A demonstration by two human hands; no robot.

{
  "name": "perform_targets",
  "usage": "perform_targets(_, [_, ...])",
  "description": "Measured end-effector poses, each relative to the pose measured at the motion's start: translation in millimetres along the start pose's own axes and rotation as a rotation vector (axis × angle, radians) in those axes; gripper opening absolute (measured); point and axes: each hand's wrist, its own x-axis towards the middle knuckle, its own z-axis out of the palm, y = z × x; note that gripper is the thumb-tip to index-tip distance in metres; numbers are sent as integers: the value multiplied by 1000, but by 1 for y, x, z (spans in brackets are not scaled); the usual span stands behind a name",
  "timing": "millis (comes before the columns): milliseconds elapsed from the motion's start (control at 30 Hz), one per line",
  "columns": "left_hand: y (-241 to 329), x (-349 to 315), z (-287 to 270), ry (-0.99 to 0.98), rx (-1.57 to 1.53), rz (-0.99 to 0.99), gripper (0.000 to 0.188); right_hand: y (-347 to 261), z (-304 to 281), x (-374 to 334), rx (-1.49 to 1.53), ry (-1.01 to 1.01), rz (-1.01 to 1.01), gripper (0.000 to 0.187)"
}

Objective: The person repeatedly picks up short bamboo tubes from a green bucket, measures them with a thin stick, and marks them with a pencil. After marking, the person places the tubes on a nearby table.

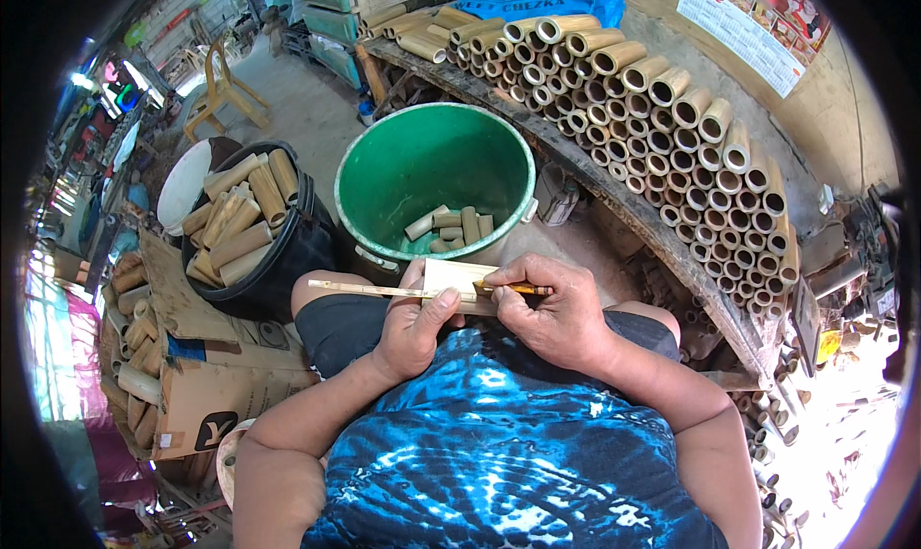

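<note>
In front of my body, my left hand grips a short, pale bamboo piece, its thumb lying over a thin bamboo strip. That strip runs across the piece and sticks out well to the left. Closed in a pinch, my right hand holds a yellow pencil, whose tip end meets the bamboo near the strip's right end. The right fingers also lie against the piece's right edge. Any mark under the pencil is too small to make out. Several cut bamboo pieces lie in the green tub just beyond my hands.
A black bin heaped with bamboo pieces stands left of the tub. Nearer is a cardboard box beside more bamboo. Along the right, many bamboo tubes are stacked on a wooden bench. A yellow chair stands far left.
</note>
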Motion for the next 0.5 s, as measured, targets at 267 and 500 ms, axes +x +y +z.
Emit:
perform_targets(267, [-2, -2, 1, 30, -33, -23, 37, 9, -5, -12, 315, 120, 98, 10])
perform_targets(500, [-7, 2, -6, 90, -170, 3, 36, 37, -45, -30, 184, 338, 363, 30])
